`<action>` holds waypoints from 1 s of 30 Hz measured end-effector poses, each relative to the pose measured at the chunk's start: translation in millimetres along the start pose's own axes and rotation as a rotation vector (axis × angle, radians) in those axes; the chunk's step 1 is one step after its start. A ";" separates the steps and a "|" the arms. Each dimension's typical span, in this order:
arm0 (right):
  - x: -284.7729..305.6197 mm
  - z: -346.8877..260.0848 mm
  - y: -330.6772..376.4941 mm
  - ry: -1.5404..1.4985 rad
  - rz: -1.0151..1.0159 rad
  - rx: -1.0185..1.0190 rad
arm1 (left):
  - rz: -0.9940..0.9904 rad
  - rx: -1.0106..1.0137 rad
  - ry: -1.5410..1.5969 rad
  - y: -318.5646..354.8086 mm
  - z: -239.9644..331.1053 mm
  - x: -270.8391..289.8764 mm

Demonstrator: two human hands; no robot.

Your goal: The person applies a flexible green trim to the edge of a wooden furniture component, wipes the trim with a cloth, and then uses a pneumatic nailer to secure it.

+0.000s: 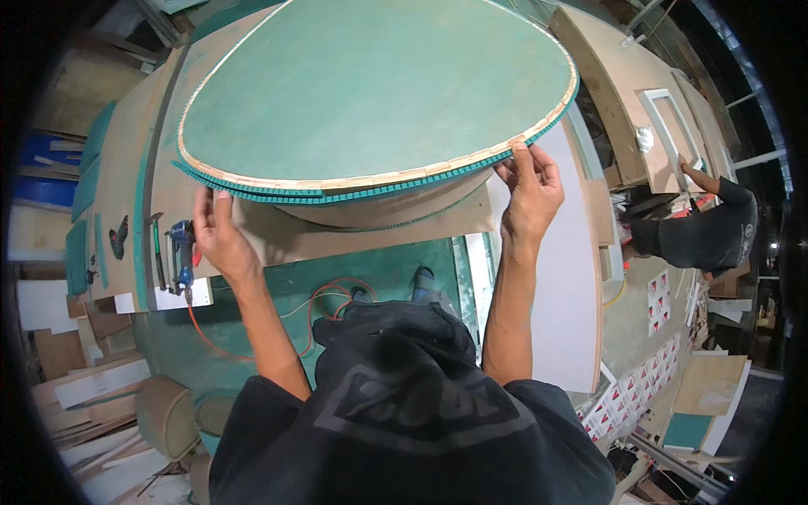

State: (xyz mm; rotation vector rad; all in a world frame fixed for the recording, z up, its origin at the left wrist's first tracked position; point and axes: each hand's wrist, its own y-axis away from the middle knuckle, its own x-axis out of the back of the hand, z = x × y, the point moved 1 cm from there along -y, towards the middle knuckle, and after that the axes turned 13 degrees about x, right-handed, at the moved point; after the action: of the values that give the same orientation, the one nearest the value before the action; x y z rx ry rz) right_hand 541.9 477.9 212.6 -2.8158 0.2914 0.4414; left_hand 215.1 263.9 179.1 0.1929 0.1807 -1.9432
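Observation:
A large green oval panel [379, 93] with a pale wooden rim fills the upper middle. Along its near edge runs a thin teal notched strip [412, 185], which looks doubled toward the left. My left hand [223, 240] has its fingers closed on the strip near the left end, thumb side up. At the right side of the curve, my right hand [530, 194] pinches the strip against the rim between thumb and fingers. A curved brown base [387, 212] shows beneath the panel.
A blue nail gun [181, 252] with an orange hose [210, 341] lies on the left workbench, beside a green-handled hammer [157, 252]. Below hangs green floor with my feet. At right stand a white curved board [564, 286] and a person in dark clothes [703, 231] by another bench.

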 end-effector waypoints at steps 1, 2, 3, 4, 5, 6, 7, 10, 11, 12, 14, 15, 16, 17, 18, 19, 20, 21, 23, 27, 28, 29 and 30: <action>1.7 -1.0 -1.1 0.016 0.009 0.001 | -0.019 0.012 -0.002 15.3 12.1 -14.0; 1.5 -1.2 -1.1 0.032 0.017 0.001 | -0.062 -0.007 0.000 19.6 13.5 -15.7; 0.9 -2.3 0.0 0.029 0.016 0.000 | -0.106 -0.022 0.006 24.2 13.4 -16.7; 0.3 -2.1 0.4 0.023 0.014 0.002 | -0.149 -0.038 0.011 28.1 13.8 -17.4; -0.8 -1.5 0.4 0.016 0.011 0.003 | -0.171 -0.026 -0.004 31.3 16.7 -18.4; -3.0 0.0 2.8 0.011 0.004 -0.002 | -0.183 -0.073 -0.029 34.6 15.9 -17.1; -2.7 2.2 1.9 0.032 0.003 0.009 | -0.193 -0.120 -0.056 37.3 12.6 -16.6; 7.8 14.9 -6.2 0.066 -0.024 0.025 | -0.214 -0.223 -0.236 44.6 0.2 -19.1; 9.1 16.0 -6.6 0.050 -0.011 0.021 | -0.234 -0.205 -0.265 46.4 1.7 -26.4; 7.6 12.5 -6.0 0.038 0.000 0.024 | -0.215 -0.259 -0.367 48.7 9.0 -35.0; 2.9 3.1 -2.2 0.040 -0.014 -0.004 | -0.187 -0.431 -0.530 47.7 5.6 -35.9; 3.3 1.8 -1.5 0.048 -0.025 -0.007 | -0.175 -0.483 -0.587 50.8 6.8 -38.7; 2.4 2.3 -2.4 0.042 -0.034 -0.008 | -0.164 -0.535 -0.644 53.5 9.3 -41.7; 1.8 3.1 -3.1 0.036 -0.041 -0.008 | -0.154 -0.586 -0.700 54.9 10.6 -42.7; 1.7 2.3 -4.5 0.034 -0.049 -0.004 | -0.145 -0.630 -0.699 53.9 8.7 -44.6; 1.3 1.5 -4.6 0.037 -0.048 -0.005 | -0.136 -0.674 -0.697 50.9 5.7 -46.9; 1.4 0.8 -3.9 0.037 -0.048 -0.009 | -0.128 -0.718 -0.695 49.5 3.9 -47.8; 1.4 0.5 -3.8 0.035 -0.050 -0.010 | -0.125 -0.730 -0.709 49.4 3.9 -47.9; 2.9 0.8 -4.5 0.028 -0.058 -0.016 | -0.118 -0.754 -0.737 49.2 4.2 -48.0; 2.9 1.4 -4.9 0.002 -0.059 -0.027 | -0.128 -0.750 -0.731 47.0 4.4 -47.8; 1.9 1.2 -4.3 -0.005 -0.054 -0.027 | -0.131 -0.747 -0.735 46.8 5.0 -47.4; 2.6 2.1 -4.8 -0.011 -0.060 -0.033 | -0.134 -0.743 -0.738 46.7 5.5 -47.1; 4.0 3.2 -6.0 -0.016 -0.066 -0.038 | -0.130 -0.742 -0.730 46.4 5.3 -46.5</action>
State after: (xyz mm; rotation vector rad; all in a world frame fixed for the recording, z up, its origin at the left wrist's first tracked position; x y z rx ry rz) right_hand 546.2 483.9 209.7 -2.8479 0.1877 0.4597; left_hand 275.1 287.7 192.8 -1.0167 0.4112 -1.8211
